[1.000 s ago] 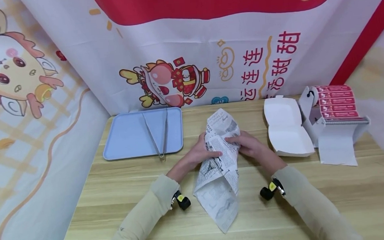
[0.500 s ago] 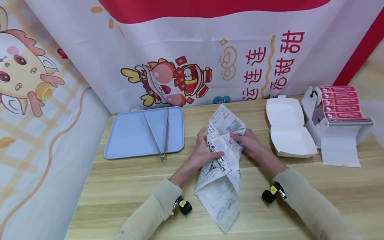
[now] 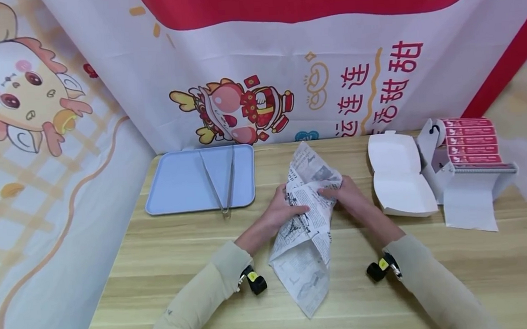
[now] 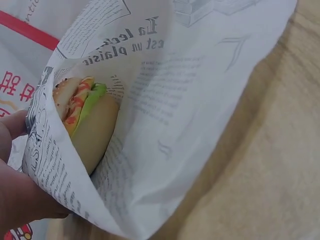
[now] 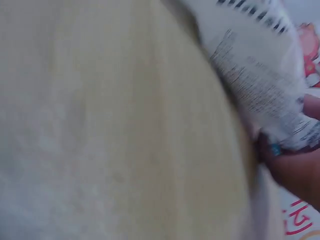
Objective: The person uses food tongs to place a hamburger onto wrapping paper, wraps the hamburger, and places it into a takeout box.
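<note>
A burger (image 4: 92,130) sits inside newspaper-print wrapping paper (image 3: 308,222), with bun, green leaf and sauce showing through the open end in the left wrist view. My left hand (image 3: 281,209) holds the paper's left side, thumb across the front and fingers behind. On the other side, my right hand (image 3: 348,193) pinches the paper's right edge, its thumb on top. Both hands are over the table's middle. The paper's far end is folded to a point, while its near end hangs as a loose pointed flap. In the head view the burger is hidden by paper.
A blue tray (image 3: 174,185) lies at the back left with metal tongs (image 3: 222,197) on it, their joined end over its front edge. At the right stand an open white takeaway box (image 3: 400,176) and a label dispenser (image 3: 476,156) with red labels. Fabric covers the walls.
The paper's far right corner has been drawn out to the right by my right hand. My left fingers lifted briefly and are back against the paper. The head view has shifted slightly.
</note>
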The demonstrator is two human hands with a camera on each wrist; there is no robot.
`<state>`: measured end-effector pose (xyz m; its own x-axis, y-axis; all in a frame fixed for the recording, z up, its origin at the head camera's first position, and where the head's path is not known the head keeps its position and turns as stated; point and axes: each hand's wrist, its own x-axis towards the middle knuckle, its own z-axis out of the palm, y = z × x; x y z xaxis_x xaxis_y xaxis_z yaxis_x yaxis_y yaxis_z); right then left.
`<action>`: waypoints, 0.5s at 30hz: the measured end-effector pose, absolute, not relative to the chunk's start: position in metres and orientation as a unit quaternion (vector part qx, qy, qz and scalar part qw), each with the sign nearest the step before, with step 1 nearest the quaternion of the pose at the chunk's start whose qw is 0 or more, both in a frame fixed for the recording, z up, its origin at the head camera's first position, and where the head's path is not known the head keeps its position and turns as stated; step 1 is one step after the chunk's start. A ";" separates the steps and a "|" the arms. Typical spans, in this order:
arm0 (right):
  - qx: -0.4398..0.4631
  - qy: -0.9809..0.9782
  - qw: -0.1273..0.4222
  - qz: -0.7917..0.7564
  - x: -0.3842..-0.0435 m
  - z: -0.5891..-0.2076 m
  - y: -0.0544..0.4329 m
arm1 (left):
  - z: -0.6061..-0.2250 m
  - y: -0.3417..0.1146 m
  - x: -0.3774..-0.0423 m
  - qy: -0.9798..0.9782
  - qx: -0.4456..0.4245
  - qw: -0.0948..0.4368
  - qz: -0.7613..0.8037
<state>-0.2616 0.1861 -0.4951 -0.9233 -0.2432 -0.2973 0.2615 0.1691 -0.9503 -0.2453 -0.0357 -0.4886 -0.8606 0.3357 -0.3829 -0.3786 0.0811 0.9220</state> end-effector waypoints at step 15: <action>0.054 0.788 0.176 -0.588 -0.217 -0.474 0.161 | -0.496 -0.033 -0.250 0.668 -0.054 0.243 0.701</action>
<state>-0.2170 0.1610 -0.4742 -0.9325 -0.1216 -0.3400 0.2915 0.3026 -0.9075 -0.2499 -0.0331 -0.4959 -0.8760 0.2689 -0.4003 -0.4129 0.0107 0.9107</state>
